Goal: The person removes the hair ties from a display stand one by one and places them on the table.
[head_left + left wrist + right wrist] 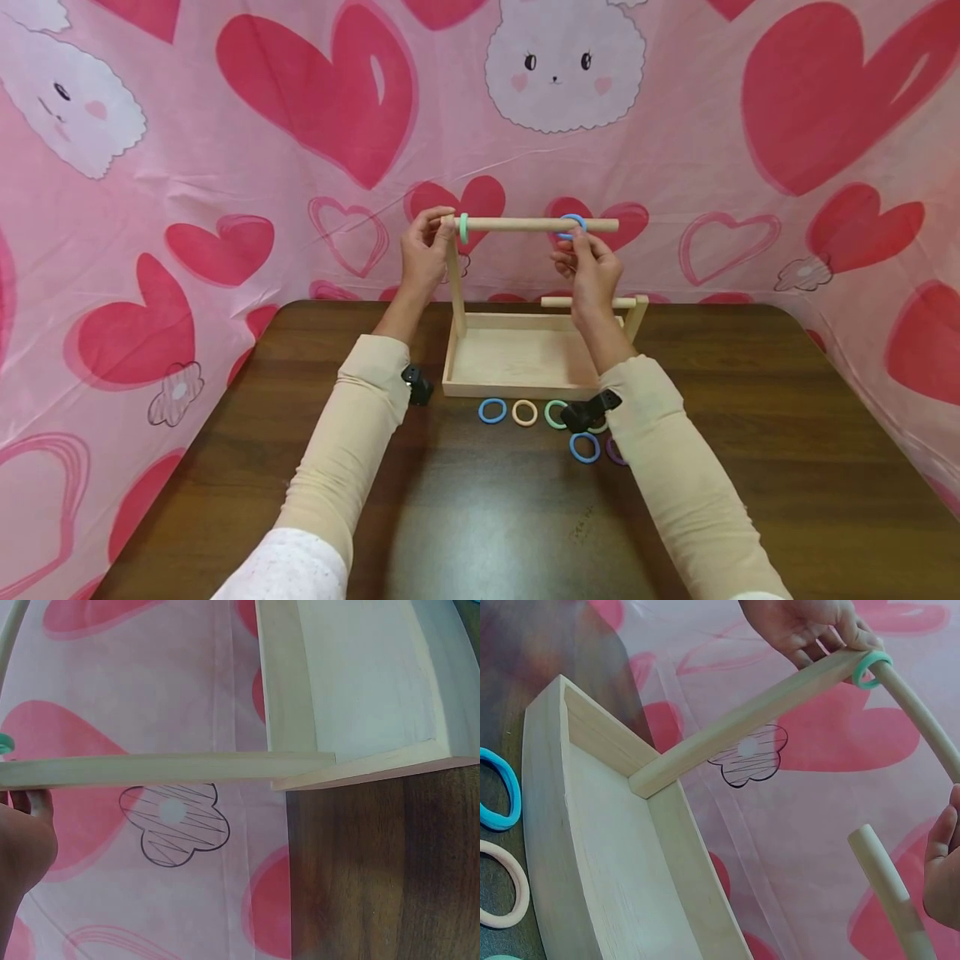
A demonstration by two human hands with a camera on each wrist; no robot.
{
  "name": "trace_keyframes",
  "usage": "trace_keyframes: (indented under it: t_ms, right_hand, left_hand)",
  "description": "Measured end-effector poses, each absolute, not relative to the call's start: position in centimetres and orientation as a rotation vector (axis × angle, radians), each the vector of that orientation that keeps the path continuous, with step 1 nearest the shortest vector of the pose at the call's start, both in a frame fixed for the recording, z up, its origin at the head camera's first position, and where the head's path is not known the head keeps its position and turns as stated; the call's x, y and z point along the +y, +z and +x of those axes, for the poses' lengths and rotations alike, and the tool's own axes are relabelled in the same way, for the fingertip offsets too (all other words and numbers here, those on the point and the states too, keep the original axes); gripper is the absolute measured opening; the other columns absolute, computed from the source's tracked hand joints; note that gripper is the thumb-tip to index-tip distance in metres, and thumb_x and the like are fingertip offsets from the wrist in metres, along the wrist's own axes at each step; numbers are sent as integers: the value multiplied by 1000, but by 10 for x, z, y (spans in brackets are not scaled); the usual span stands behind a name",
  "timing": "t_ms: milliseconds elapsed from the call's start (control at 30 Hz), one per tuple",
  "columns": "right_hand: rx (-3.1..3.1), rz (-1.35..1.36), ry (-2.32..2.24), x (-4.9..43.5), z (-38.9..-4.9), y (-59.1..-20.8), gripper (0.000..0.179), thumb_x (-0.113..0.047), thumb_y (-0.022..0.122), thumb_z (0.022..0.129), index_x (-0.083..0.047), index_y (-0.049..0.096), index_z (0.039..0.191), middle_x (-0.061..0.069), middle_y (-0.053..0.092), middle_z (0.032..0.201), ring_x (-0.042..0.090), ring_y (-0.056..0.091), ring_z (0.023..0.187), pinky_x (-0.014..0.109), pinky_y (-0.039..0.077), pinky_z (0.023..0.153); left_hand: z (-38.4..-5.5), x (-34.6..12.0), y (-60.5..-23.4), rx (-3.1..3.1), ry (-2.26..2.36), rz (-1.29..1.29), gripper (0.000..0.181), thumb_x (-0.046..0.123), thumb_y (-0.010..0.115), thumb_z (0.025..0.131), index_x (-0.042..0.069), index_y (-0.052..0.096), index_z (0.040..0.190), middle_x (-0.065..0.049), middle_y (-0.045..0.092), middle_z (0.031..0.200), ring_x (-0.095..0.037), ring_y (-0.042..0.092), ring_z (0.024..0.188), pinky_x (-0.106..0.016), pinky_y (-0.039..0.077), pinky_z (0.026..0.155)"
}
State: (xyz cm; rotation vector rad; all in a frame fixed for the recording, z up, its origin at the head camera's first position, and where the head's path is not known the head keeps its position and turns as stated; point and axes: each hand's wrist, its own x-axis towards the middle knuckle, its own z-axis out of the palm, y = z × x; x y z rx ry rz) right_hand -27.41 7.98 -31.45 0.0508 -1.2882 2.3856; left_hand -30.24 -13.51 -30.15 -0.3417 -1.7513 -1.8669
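Observation:
My left hand (425, 250) grips the top of the tall wooden post (456, 287) at the stand's left side. From that post top a round wooden rod (525, 224) runs out to the right. A mint green ring (464, 228) circles the rod close to the post. Farther along, my right hand (592, 271) pinches a blue ring (573, 217), which is around the rod short of its free right end. In the right wrist view the left hand (810, 630) shows at the post's top, and the blue ring is out of sight there.
The stand's shallow wooden tray (517, 392) sits at the table's back edge. A lower rod (557, 302) points left from a shorter post (637, 317). In front lie several rings, among them a blue ring (492, 411) and a peach ring (524, 412); the right forearm partly covers others.

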Motion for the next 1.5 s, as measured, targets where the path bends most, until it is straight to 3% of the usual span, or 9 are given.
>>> trace_keyframes:
  t_ms: [900,1233,1500]
  right_hand:
    - [-1259,38,2317,107,-274,-315,17,-15,65,100,-9,70,85,-3,71,69,7,70,56,20,59,60]
    - [-1239,-2,2324,115,-273,-313,17,-16,65,99,-9,69,84,-3,72,68,6,69,55,19,58,60]
    - [-1216,-22,2343,121,-273,-313,18,-15,65,100,-5,68,85,-2,71,67,7,69,54,20,59,59]
  left_hand:
    - [-303,-134,-303,-1760,-1867,-351,22,0,62,98,-12,63,116,14,64,83,0,60,79,-17,51,73]
    - [-303,-134,-304,-1781,-1842,-350,21,2,62,98,-10,64,116,4,68,90,0,61,82,-17,52,76]
    - [-304,-134,-304,-1779,-1845,-343,22,2,61,99,-11,64,117,12,65,86,0,60,81,-17,51,75]
